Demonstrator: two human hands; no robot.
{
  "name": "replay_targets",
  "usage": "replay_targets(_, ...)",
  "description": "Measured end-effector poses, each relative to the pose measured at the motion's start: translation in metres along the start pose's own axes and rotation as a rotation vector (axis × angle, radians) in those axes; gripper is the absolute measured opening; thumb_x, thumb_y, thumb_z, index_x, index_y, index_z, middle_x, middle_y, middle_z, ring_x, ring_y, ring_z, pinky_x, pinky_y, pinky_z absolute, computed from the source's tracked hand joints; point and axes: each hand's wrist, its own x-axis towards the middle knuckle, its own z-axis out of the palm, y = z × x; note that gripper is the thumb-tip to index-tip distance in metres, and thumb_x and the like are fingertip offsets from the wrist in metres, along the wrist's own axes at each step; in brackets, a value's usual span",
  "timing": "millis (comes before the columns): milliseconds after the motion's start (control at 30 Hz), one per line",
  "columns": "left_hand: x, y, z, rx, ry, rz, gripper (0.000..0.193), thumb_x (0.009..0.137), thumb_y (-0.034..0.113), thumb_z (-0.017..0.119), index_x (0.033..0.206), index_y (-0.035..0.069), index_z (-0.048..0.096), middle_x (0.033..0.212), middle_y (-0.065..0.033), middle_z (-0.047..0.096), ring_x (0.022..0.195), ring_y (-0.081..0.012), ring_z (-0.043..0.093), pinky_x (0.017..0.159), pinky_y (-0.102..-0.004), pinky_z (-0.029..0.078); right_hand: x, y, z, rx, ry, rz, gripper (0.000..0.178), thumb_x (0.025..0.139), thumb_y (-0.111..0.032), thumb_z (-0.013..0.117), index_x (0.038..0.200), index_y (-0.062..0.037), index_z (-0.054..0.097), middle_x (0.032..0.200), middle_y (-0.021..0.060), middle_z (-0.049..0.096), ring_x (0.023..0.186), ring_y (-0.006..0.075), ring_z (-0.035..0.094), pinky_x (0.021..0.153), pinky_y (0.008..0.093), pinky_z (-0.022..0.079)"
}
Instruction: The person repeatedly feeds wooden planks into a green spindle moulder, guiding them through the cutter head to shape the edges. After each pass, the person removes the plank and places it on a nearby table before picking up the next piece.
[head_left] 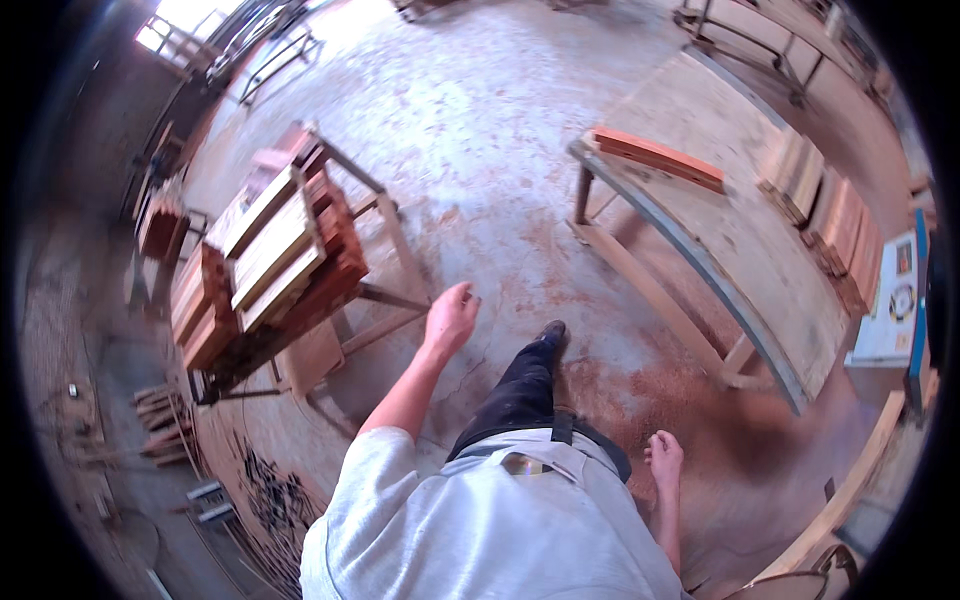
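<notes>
My left hand [453,315] hangs in front of me over the floor, its fingers loosely bent and nothing held. It is nearest to a metal-framed cart [388,296] but apart from it. Stacked on that cart are reddish-brown wood pieces [342,243] and pale wood strips [272,240]. At my right side hangs my right hand [665,458], empty, with loosely curled fingers. To its upper right stands a worktable [700,235] with a grey metal edge. A reddish wood bar [658,158] lies near the table's far left corner.
Wood blocks [838,225] are stacked along the table's right side, near a white and blue machine panel [897,290]. Sawdust [700,405] covers floor beside my right hand. Scrap wood [165,425] and dark thin rods [275,510] lie at the left. My foot [553,330] is forward.
</notes>
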Motion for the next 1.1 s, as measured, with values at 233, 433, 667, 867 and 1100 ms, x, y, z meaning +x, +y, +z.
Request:
replay_targets(233, 0.017, -0.08, -0.14, 0.085, 0.545, 0.167, 0.028, 0.084, 0.011, 0.063, 0.111, 0.001, 0.062, 0.097, -0.0172, 0.065, 0.09, -0.0307, 0.065, 0.08, -0.037, 0.051, -0.006, -0.032, 0.037, -0.024, -0.052, -0.028, 0.028, 0.092, -0.017, 0.056, 0.115, -0.0004, 0.058, 0.086, 0.0057, 0.063, 0.066, 0.0107, 0.06, 0.05, 0.0239, 0.049)
replay_targets(433, 0.064, -0.156, -0.281, 0.73, 0.535, -0.087, 0.048, 0.083, 0.012, 0.064, 0.127, -0.003, 0.05, 0.123, -0.0208, 0.056, 0.117, -0.0328, 0.052, 0.1, -0.0386, 0.043, -0.022, -0.043, 0.087, -0.032, -0.083, 0.066, 0.029, 0.092, -0.017, 0.058, 0.114, 0.0004, 0.059, 0.086, 0.0061, 0.063, 0.067, 0.0115, 0.061, 0.052, 0.024, 0.049)
replay_targets(667, 0.082, -0.213, -0.344, 0.865, 0.295, -0.095, 0.032, 0.079, 0.001, 0.049, 0.11, 0.0, 0.056, 0.115, -0.0182, 0.059, 0.113, -0.0338, 0.052, 0.097, -0.042, 0.042, -0.027, -0.077, 0.149, -0.083, -0.122, 0.042, 0.024, 0.093, -0.016, 0.055, 0.112, -0.001, 0.06, 0.087, 0.006, 0.063, 0.067, 0.0108, 0.06, 0.052, 0.0235, 0.048)
replay_targets(867, 0.083, -0.154, -0.338, 0.77, 0.538, 0.415, 0.025, 0.075, 0.002, 0.062, 0.099, 0.004, 0.053, 0.104, -0.0153, 0.062, 0.101, -0.0338, 0.058, 0.089, -0.0438, 0.047, -0.019, -0.149, 0.199, -0.225, -0.164, -0.147, 0.022, 0.092, -0.013, 0.055, 0.109, 0.0005, 0.06, 0.078, 0.0049, 0.063, 0.066, 0.0094, 0.058, 0.054, 0.0234, 0.048)
replay_targets(1100, 0.126, -0.028, -0.223, 0.42, 0.356, 0.971, 0.04, 0.065, 0.003, 0.071, 0.102, 0.005, 0.056, 0.112, -0.0129, 0.058, 0.109, -0.0321, 0.055, 0.097, -0.045, 0.044, -0.043, -0.262, 0.267, 0.149, -0.267, -0.435, 0.048, 0.092, -0.02, 0.061, 0.132, 0.0016, 0.045, 0.107, 0.0119, 0.064, 0.09, 0.0138, 0.06, 0.076, 0.0268, 0.051)
